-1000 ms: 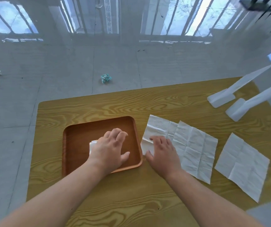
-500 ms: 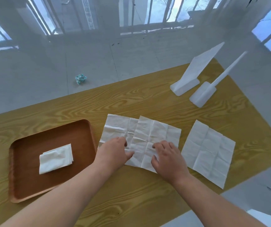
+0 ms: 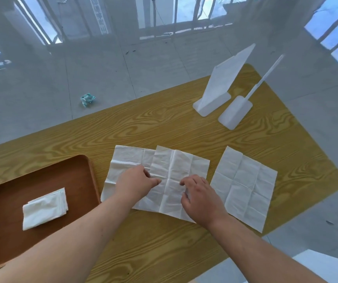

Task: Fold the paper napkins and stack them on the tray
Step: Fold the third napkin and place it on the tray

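Now 3 flat napkins, tray w/ 1 folded napkin

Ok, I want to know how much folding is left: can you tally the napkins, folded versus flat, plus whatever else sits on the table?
Folded napkin: 1
Unfolded napkins: 3
Tray: 1
White stands: 2
Total: 7

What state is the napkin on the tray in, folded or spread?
Folded: the napkin lies as a small layered rectangle in the tray, stacked edges showing.
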`<state>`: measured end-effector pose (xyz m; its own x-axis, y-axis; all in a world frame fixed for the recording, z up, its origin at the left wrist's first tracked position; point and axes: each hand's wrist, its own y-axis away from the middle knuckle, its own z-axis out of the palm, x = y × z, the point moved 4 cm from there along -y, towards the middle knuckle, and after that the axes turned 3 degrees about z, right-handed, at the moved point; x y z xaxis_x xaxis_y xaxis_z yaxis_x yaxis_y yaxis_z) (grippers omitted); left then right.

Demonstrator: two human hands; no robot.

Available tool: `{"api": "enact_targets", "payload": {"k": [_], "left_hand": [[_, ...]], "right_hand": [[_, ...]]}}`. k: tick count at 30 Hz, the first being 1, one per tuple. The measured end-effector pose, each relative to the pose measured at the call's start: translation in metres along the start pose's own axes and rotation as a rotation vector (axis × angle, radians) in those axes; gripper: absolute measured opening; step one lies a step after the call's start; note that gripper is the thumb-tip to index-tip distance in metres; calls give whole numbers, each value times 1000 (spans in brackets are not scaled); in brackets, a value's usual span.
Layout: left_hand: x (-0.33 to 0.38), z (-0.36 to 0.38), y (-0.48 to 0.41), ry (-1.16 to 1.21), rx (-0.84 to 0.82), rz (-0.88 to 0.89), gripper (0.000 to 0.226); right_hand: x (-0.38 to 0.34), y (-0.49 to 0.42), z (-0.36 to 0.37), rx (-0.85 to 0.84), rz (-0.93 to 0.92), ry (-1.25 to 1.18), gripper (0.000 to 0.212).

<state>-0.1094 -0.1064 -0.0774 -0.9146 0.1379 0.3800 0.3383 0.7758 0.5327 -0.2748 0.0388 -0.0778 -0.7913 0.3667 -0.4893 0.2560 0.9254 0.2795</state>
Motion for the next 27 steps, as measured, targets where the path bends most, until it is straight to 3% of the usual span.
{"api": "enact_targets", "payload": {"k": [5,7,10,14,20,27], "left_hand": [[4,3,-4,189,2,-72,30],[2,-3,-4,167,62,-115,41],[1,-6,-3,65,25,-124,53],[4,-2,-3,-37,34,-54,38],[5,7,-3,42,42,-61,21],[4,2,3,-58,86,-64,50]], "right_hand": [[3,0,-3,1,4,-36,30],[4,-1,-6,5,8,-56,29],[3,1,-8,12,-9,-62,28],[5,7,-11,95,-38,-7,27],[10,15,-5,66,-49,24,35],[12,16,-5,72,-14,42,35]]}}
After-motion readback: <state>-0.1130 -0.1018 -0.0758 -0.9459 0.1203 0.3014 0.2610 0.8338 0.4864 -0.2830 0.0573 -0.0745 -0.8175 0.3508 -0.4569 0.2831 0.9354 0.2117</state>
